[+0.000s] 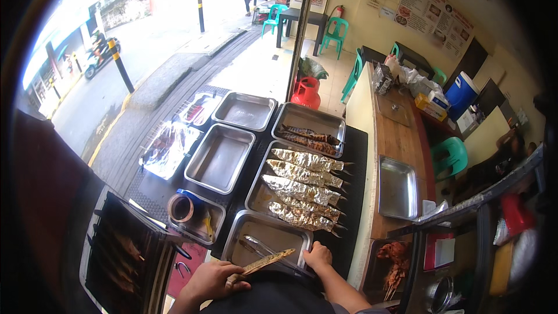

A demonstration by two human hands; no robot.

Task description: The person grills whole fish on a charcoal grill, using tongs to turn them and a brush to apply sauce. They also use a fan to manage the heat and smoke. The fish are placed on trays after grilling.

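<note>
My left hand (214, 280) is closed around the handle of a tan, patterned, flat tool (271, 260), apparently a woven hand fan seen nearly edge-on. Its blade points right, over the near metal tray (231, 237). Metal tongs (260, 246) lie in that tray, partly hidden by the fan. At the tray's right end, my right hand (318, 256) has its fingers curled at the rim. Just beyond is a tray (254, 192) of several foil-wrapped fish (305, 183), tails sticking out to the right.
On my left stands a grill (117, 253) with fish on it. A sauce container (181, 208) and a yellow-handled brush (208, 224) share a small tray. Farther off are two grilled fish (311, 137) and foil-covered skewers (170, 148). A wooden counter (394, 135) runs along the right.
</note>
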